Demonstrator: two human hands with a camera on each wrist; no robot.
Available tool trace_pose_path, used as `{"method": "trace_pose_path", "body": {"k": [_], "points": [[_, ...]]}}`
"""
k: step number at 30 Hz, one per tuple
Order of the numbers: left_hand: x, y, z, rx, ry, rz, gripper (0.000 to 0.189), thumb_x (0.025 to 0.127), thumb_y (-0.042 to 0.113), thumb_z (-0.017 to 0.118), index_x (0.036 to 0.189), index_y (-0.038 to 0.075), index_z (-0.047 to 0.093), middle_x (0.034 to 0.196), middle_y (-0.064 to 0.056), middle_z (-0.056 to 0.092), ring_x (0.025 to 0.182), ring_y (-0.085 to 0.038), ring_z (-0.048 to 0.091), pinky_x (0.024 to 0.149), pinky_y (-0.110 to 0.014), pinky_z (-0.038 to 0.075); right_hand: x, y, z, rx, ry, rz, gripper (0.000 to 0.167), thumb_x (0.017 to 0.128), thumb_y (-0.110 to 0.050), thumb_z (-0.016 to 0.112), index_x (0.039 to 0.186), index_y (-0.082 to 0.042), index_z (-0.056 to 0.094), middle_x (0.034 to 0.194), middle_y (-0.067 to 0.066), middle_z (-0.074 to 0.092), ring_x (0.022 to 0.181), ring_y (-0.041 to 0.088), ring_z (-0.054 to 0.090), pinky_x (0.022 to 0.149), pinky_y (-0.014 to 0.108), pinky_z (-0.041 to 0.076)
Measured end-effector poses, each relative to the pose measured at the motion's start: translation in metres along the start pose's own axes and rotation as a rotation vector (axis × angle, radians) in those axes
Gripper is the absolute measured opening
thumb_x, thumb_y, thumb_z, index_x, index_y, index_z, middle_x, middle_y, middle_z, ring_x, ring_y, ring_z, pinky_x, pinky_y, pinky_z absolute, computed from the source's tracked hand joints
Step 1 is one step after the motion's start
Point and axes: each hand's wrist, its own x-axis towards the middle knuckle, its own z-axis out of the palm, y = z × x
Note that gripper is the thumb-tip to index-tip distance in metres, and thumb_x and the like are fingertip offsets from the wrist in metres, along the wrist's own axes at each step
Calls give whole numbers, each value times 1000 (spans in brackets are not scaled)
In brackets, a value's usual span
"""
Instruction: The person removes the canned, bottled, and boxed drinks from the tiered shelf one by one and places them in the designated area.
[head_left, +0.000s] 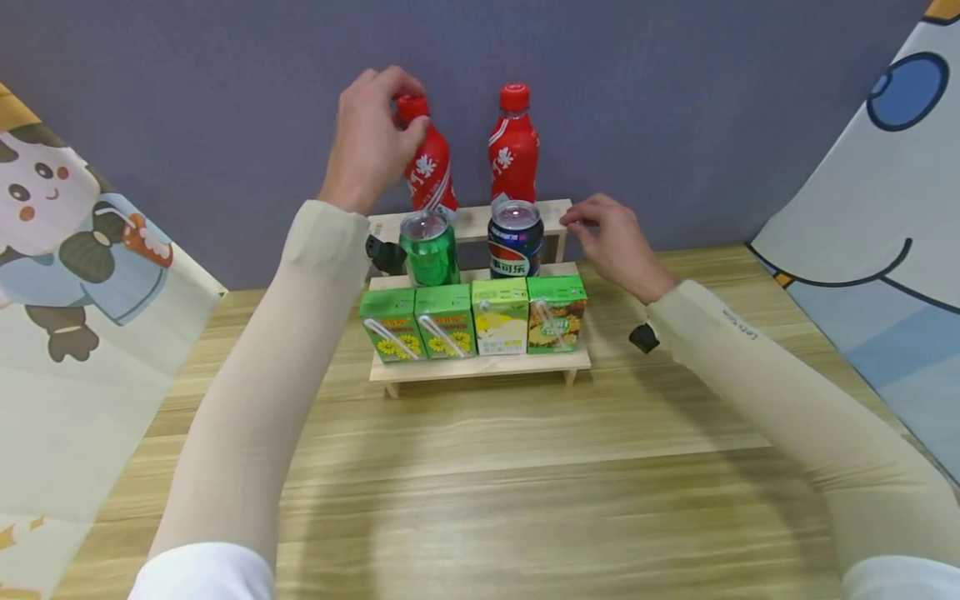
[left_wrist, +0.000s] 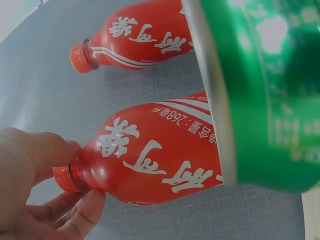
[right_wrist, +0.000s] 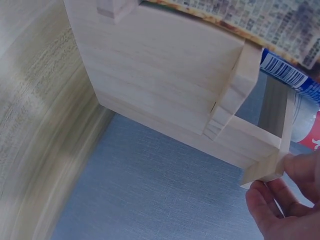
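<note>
My left hand [head_left: 371, 137] grips a red cola bottle [head_left: 430, 171] by its neck, just under the red cap. The bottle leans slightly in the head view, its base hidden behind a green can [head_left: 429, 250]. In the left wrist view, thumb and fingers wrap the neck from both sides. A second red bottle [head_left: 514, 154] stands upright to its right on the top tier of a wooden stepped rack [head_left: 480, 367]. With thumb and fingers, my right hand [right_wrist: 295, 200] pinches the right end of that top tier [right_wrist: 267, 170].
A dark blue can [head_left: 515, 242] stands beside the green can on the middle tier. Several juice boxes [head_left: 501, 317] line the front tier. Behind the rack rises a grey-blue wall [head_left: 637, 108], with cartoon panels [head_left: 60, 225] at the sides. Wood-grain tabletop [head_left: 480, 483] lies in front.
</note>
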Motion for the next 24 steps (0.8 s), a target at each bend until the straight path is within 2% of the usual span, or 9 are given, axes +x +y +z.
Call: {"method": "trace_pose_path", "body": {"k": [10, 17, 24], "points": [[-8, -12, -9, 28, 98, -12, 37, 94, 28, 55, 129, 16, 56, 124, -3, 51, 105, -14, 52, 87, -21, 45, 0, -1, 2, 13, -1, -2, 18, 94, -4, 57, 107, 0, 68, 109, 10, 58, 102, 25, 57, 88, 39, 46], [-19, -19, -31, 0, 177, -32, 38, 94, 29, 56, 130, 15, 56, 126, -2, 51, 107, -13, 52, 90, -20, 44, 1, 1, 2, 24, 9, -11, 18, 93, -3, 57, 107, 0, 69, 108, 11, 58, 102, 26, 57, 88, 40, 46], [-29, -39, -54, 6, 264, -16, 39, 92, 32, 56, 128, 16, 58, 124, -3, 52, 104, -13, 52, 90, -21, 44, 0, 0, 2, 19, 2, 21, 19, 94, -3, 56, 108, 1, 68, 109, 10, 58, 102, 25, 56, 88, 38, 46]]}}
